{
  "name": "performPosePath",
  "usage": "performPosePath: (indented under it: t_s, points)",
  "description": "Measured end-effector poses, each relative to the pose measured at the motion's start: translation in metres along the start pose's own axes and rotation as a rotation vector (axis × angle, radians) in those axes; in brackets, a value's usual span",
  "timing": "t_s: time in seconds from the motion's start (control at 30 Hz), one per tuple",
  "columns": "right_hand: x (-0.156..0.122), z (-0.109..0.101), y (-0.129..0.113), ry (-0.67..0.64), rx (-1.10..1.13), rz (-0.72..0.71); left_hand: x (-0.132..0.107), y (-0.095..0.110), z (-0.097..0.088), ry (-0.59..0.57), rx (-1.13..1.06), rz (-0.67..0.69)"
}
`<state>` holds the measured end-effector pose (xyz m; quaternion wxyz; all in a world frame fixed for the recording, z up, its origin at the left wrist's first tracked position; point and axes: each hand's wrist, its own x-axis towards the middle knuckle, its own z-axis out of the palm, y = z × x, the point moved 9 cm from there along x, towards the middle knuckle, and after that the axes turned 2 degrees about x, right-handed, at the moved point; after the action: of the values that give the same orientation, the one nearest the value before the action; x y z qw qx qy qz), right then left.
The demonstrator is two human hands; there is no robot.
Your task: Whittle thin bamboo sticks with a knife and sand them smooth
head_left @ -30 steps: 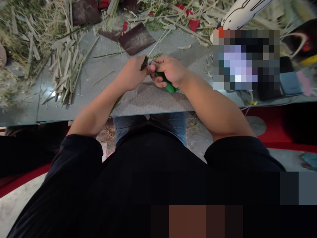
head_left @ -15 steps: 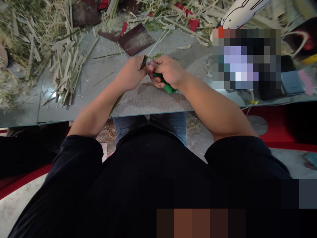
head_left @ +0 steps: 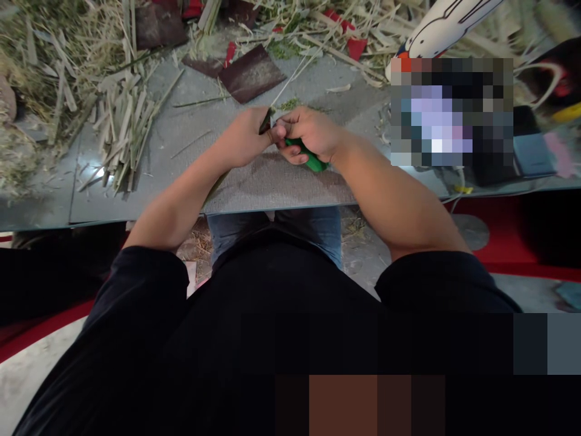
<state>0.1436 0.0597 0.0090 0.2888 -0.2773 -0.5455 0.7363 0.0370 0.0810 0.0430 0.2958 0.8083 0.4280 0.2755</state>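
Note:
My right hand (head_left: 318, 134) is closed around the green handle (head_left: 316, 162) of what looks like a knife, with a bit of pale metal blade (head_left: 273, 120) showing between the hands. My left hand (head_left: 247, 138) pinches a thin dark green strip (head_left: 266, 124), which seems to run back under the left wrist. The thumbs come together at the blade, so the exact contact is hidden. Both hands are just above a grey textured mat (head_left: 281, 188) at the table's front edge. A pale thin fibre (head_left: 290, 82) slants away beyond the fingers.
Split pale strips (head_left: 122, 142) lie in a pile at left, beside heaped shavings (head_left: 31, 72). Dark brown sheets (head_left: 252, 72) and red scraps (head_left: 357, 48) lie beyond the hands. At right are a white rabbit-patterned object (head_left: 436, 30) and a blue box (head_left: 535, 154).
Both hands have shifted very slightly right and toward me, still together on the strip and knife. The view has moved a little; the grips look the same.

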Motion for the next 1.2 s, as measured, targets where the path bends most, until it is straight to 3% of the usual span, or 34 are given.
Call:
performPosePath:
  t_s: [0.27,0.5,0.83,1.1,1.2]
  points:
    - [0.001,-0.004,-0.003,0.105,0.004,-0.047,0.003,0.005,0.001,0.005,-0.049,0.046]
    - [0.006,-0.005,-0.011,0.243,0.092,-0.248,0.003,0.007,-0.003,0.041,-0.020,0.043]
    - [0.003,-0.006,0.000,-0.004,-0.055,-0.058,-0.001,0.011,-0.003,-0.039,-0.049,0.028]
    - [0.006,-0.009,0.000,0.032,-0.060,-0.103,-0.004,0.018,-0.007,-0.022,0.003,-0.019]
    - [0.007,-0.010,0.007,-0.012,-0.060,-0.045,-0.006,0.022,-0.007,-0.020,0.016,-0.041]
